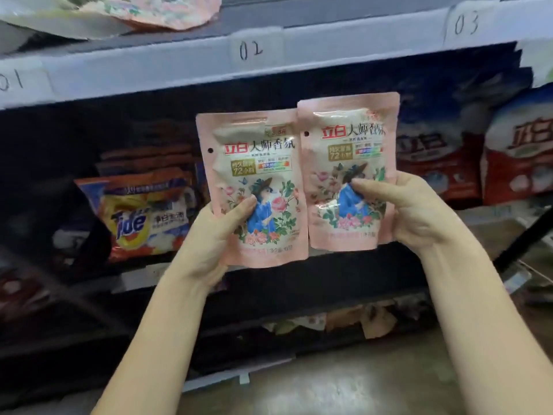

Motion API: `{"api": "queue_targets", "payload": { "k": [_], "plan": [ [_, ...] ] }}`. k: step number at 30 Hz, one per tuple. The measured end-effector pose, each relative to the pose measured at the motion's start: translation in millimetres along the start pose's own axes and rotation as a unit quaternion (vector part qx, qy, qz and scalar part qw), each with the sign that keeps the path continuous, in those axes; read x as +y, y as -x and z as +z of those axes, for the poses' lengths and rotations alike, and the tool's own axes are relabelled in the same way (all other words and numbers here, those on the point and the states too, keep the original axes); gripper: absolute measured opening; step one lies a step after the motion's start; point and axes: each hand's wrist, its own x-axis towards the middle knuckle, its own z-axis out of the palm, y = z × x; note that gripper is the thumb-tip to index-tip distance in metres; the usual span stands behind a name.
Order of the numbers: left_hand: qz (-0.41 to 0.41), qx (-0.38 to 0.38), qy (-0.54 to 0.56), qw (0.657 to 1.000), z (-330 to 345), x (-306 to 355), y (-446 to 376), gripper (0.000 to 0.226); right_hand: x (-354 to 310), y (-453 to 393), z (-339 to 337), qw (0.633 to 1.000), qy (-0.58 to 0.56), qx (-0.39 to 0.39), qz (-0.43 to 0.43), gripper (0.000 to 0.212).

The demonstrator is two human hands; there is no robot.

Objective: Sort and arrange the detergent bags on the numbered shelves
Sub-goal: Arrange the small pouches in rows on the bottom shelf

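Head view looks at a dark shelving unit whose white front rail point(167, 65) carries handwritten labels; this rail serves as the landmark. At the rail's far left sits label 01 point(12, 80), near its middle label 02 point(250, 50), and toward its right end label 03 point(466, 23). Above the rail's left part, flat pale and pink bags point(113, 10) lie on the upper shelf. Below the rail's left part, an orange and yellow Tide detergent bag point(143, 214) leans in the dark bay, with a stack of reddish bags point(149, 158) behind it.

Below label 02, in front of the bay, the left hand point(221, 232) grips the left pink detergent pouch point(254, 187) at its lower left corner, thumb on the printed face, fingers hidden behind. Just to the right, the right pink detergent pouch point(347, 172) stands slightly higher, its left edge overlapping the first pouch's top right corner. The right hand point(404, 205) holds it by the lower right edge, thumb pressed across the flower picture. Both pouches are upright and face the camera.

Below the rail's right part, blue, white and red detergent bags point(443, 157) stand in the bay. Lower shelves hold blurred packets point(344, 320), and beneath them a grey-brown glossy floor point(344, 390) shows.
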Motion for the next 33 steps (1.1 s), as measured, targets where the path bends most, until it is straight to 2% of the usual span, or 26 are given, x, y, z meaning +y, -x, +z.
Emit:
{"api": "queue_targets", "payload": {
  "k": [4,6,11,15,19,23,26,31,33],
  "plan": [
    [-0.096,0.009,0.027,0.995,-30,-64,16,0.056,70,16,-10,0.996,-0.018,0.03,0.078,0.024],
    [-0.15,0.01,0.034,0.988,-46,-95,28,0.062,106,27,-12,0.992,-0.013,0.045,0.118,0.023],
    [-0.274,0.031,0.003,0.961,-84,-157,55,0.057,194,52,-15,0.976,-0.002,0.058,0.209,0.028],
    [-0.32,0.045,-0.01,0.946,-114,-206,64,0.041,261,56,-22,0.963,-0.047,0.062,0.257,0.036],
    [-0.333,0.062,-0.019,0.941,-130,-256,54,0.041,315,37,-37,0.957,-0.056,0.06,0.277,0.04],
    [-0.33,0.077,-0.012,0.941,-145,-306,31,0.065,361,6,-56,0.958,-0.039,0.056,0.28,0.037],
    [-0.307,0.092,-0.022,0.947,-159,-344,4,0.044,392,-28,-72,0.965,-0.017,0.043,0.258,0.022],
    [-0.259,0.147,0.007,0.955,-183,-389,-45,0.045,434,-89,-80,0.976,-0.016,0.043,0.213,0.016],
    [-0.233,0.177,-0.011,0.956,-192,-402,-69,0.034,444,-115,-79,0.982,0.009,0.027,0.186,0.016]
  ]
}}
